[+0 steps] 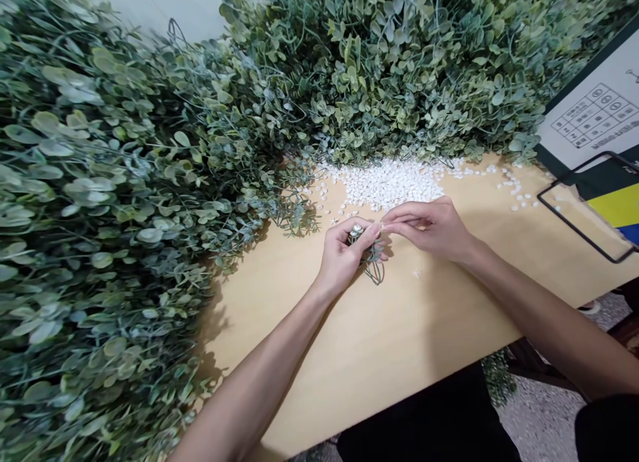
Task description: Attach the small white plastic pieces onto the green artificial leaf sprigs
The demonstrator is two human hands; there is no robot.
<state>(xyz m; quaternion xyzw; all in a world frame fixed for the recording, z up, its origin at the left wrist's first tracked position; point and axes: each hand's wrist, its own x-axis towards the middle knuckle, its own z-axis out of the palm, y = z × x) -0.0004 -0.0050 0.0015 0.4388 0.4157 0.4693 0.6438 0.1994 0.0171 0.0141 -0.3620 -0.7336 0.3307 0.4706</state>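
My left hand point(344, 252) is closed around a small artificial leaf sprig point(373, 257), whose looped green stems hang below the fingers. A pale round piece point(356, 230) shows on top of that hand, by the thumb. Close by on the right, my right hand point(432, 228) pinches at the left thumb tip; something tiny and pale is between its fingers, too small to name. Just beyond both hands lies a heap of small white round pieces point(394, 182) on the wooden table point(309, 355).
Artificial green foliage point(124, 202) is piled along the left and back point(399, 69). At the right stand a printed board point(594, 116) and a black wire frame point(574, 216) near a yellow and blue item point(616, 206). The table's front edge runs before my lap.
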